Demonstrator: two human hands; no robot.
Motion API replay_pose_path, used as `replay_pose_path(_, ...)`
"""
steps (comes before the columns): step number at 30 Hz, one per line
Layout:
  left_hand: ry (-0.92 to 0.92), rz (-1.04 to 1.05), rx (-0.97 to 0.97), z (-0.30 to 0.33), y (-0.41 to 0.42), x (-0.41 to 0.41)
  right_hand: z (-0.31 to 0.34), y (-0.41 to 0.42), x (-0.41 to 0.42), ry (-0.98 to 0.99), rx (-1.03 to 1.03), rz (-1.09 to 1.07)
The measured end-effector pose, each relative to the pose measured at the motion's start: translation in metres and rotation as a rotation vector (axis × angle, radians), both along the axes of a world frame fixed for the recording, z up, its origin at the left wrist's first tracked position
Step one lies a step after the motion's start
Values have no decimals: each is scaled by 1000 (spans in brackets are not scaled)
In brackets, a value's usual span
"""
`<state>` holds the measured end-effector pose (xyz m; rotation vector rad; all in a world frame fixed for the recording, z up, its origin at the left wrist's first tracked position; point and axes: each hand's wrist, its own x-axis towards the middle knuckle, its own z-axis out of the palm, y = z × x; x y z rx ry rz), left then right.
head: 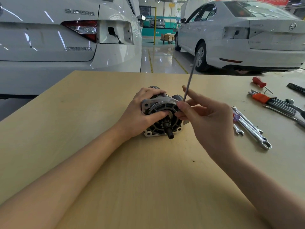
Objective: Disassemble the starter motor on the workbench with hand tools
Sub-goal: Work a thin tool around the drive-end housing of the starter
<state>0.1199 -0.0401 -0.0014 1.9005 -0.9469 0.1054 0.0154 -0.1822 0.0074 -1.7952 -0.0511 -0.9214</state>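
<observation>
Mid-bench, the left hand point(140, 111) grips the starter point(162, 116) steady while the right hand point(206, 119) pinches a long through-bolt point(189, 76) at the flange, seemingly being withdrawn; next likely calls for setting it aside.

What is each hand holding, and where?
Left hand grips the starter motor around its housing; right hand pinches a long thin metal rod at its lower end.

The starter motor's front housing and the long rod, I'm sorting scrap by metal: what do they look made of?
Starter motor: the front flange looks like cast aluminium, pale matte grey with moulded ribs and bolt ears; the shaft looks like dark steel. Long rod, pinched by the right hand: thin, grey, dull sheen, probably steel.
</observation>
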Motion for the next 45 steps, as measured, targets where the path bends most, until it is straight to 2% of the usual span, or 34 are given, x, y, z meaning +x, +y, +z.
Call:
replay_pose_path(4, 9, -8, -15, 0, 0, 0, 0, -2, 2, -135, -415, -127)
replay_pose_path(8, -30, -17, -11, -1, 1, 1, -3, -3, 4, -152, -786, -105)
replay_pose_path(10, -47, -12, 5, 0, 1, 1, -4, -6, 4, -155, -855, -103)
replay_pose_path(14, -48, -13, 15, 0, 0, 1, -4, -7, 3, -140, -834, -112)
replay_pose_path(16, -43, -9, 16, 0, 0, 1, -3, -3, 2, -117, -772, -95)
replay_pose_path(18, -4, -16, -4, 0, 0, 1, -1, 2, 0, -85, -614, -89)
replay_pose_path(20, 24, -10, -14, 0, 0, 0, 3, 6, -1, -10, -276, -56)
replay_pose_path(23, 13, 2, 4, 1, 0, 0, 8, 10, -4, 146, 354, 111)
replay_pose_path(26, 2, 7, 3, 1, 0, 0, 9, 6, -4, 218, 649, 174)
replay_pose_path(29, 2, 9, 3, 1, -1, -1, 11, 2, -1, 205, 873, 223)
replay_pose_path(33, -1, 5, -7, 1, -1, 0, 11, 1, 1, 212, 972, 262)
replay_pose_path(45, 7, -2, -6, -1, 0, 2, 12, 1, 0, 208, 920, 254)
